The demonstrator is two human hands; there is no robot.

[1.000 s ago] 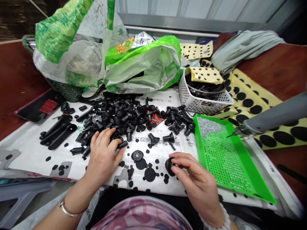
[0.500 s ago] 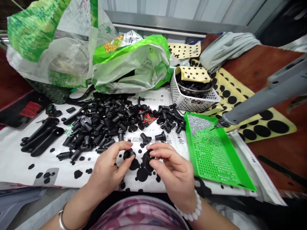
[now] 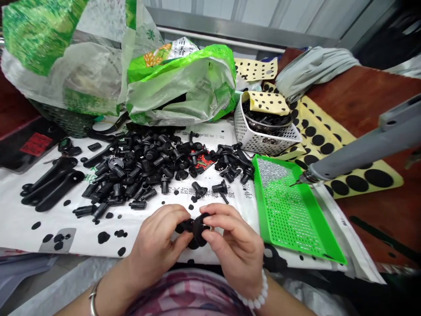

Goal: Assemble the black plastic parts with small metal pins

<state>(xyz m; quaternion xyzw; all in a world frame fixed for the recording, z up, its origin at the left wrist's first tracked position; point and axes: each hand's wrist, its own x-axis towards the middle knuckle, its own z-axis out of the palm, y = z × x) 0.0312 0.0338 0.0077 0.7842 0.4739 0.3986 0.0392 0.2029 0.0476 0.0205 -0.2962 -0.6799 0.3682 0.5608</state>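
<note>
Low over the front of the white sheet (image 3: pixel 144 232), my left hand (image 3: pixel 161 239) pinches a small black plastic fitting (image 3: pixel 186 225), mostly covered by the fingers. A round black plastic cap (image 3: pixel 198 228) is pinched in my right hand (image 3: pixel 235 245), its flat side turned to the right. The two parts meet, the fitting touching the cap's left side; whether they are joined I cannot tell. Beyond my hands lies a heap of black plastic fittings (image 3: pixel 144 162), with a few loose ones close to my fingers.
A green perforated tray (image 3: pixel 272 219) with small silvery screws stands at the right, a grey electric screwdriver (image 3: pixel 355 149) pointing over it. Behind are a white basket (image 3: pixel 263 142) and an open green plastic bag (image 3: pixel 184 101). Black handles (image 3: pixel 55 184) lie at the left.
My left hand has moved right and brought its fitting against the cap in my right hand; the gap between them has closed. The right hand has stayed almost in place.
</note>
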